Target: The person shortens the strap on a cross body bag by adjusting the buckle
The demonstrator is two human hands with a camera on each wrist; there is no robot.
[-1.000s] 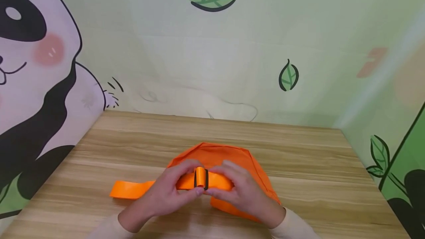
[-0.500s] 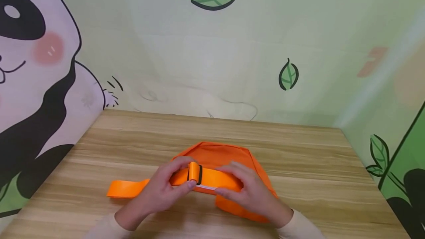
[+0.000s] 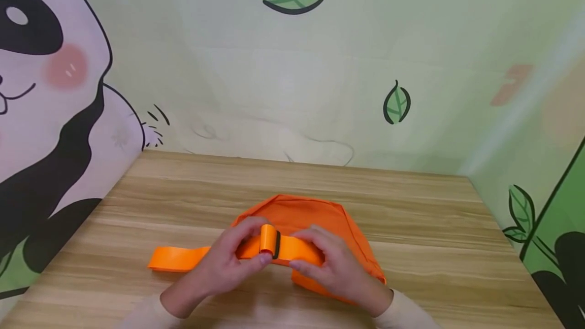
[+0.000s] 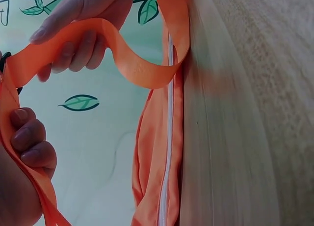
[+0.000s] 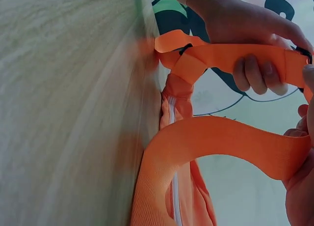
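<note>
An orange fabric bag (image 3: pixel 301 210) lies on the table, its white zipper (image 4: pixel 169 118) showing in the left wrist view. Over the bag's near side, both hands hold its orange webbing strap (image 3: pixel 299 249). My left hand (image 3: pixel 224 258) pinches the strap beside a black slider buckle (image 3: pixel 277 245), thumb and fingers at a raised strap loop (image 3: pixel 267 237) in the buckle. To the right of the buckle, my right hand (image 3: pixel 338 263) grips the strap between thumb and fingers. In the right wrist view, a slack strap length (image 5: pixel 196 132) curves down from the right hand.
A folded strap part (image 3: pixel 175 259) extends left of the left hand on the wooden table (image 3: pixel 411 207). Behind stands a pale green wall (image 3: pixel 219 39) with printed leaves, and a printed panda (image 3: pixel 77 131) at the left.
The buckle and its strap loop have shifted slightly left with the left hand. The right hand slid right along the strap, away from the buckle, then came partway back.
</note>
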